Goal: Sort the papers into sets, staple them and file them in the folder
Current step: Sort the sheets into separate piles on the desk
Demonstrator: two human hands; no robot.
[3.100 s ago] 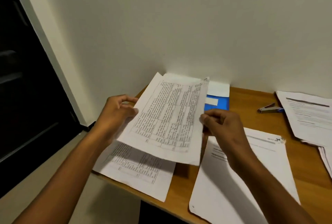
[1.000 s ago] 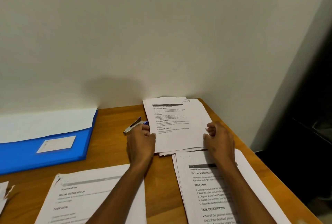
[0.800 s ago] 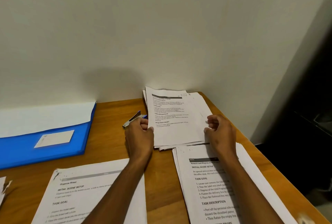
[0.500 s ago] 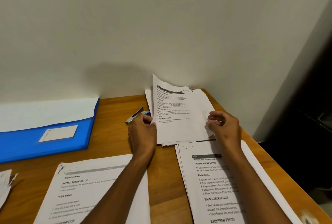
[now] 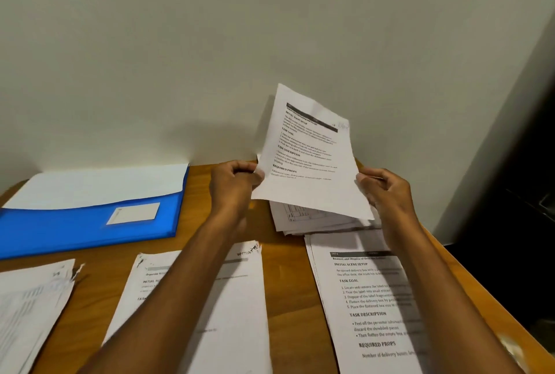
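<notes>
In the head view, the top sheet (image 5: 309, 157) is now lifted off the far stack (image 5: 315, 219) and stands tilted up in front of the wall (image 5: 270, 28). Half a second ago only its upper left corner was curling up, and one second ago it was lying flat on that stack. The left hand (image 5: 232, 186) pinches the sheet at its left edge and the right hand (image 5: 383, 190) pinches it at the right edge, fingers curled on the paper. The lower edge of the sheet hangs just above the stack, and a page with a table now shows under it.

The stapler, which was visible beside the left hand a moment ago, is now hidden behind that hand. The blue folder (image 5: 75, 229) lies open at the far left of the wooden desk (image 5: 288, 283), with a white sheet inside, well apart from the hands. Three other piles stay flat on the near side: the left pile (image 5: 27, 304), the middle pile (image 5: 240, 313) under the left arm, and the right pile (image 5: 354, 298) under the right arm.

I judge that the sorting step is going on: the lifted sheet must go to the matching pile. Stapling and filing are not yet done for it.
</notes>
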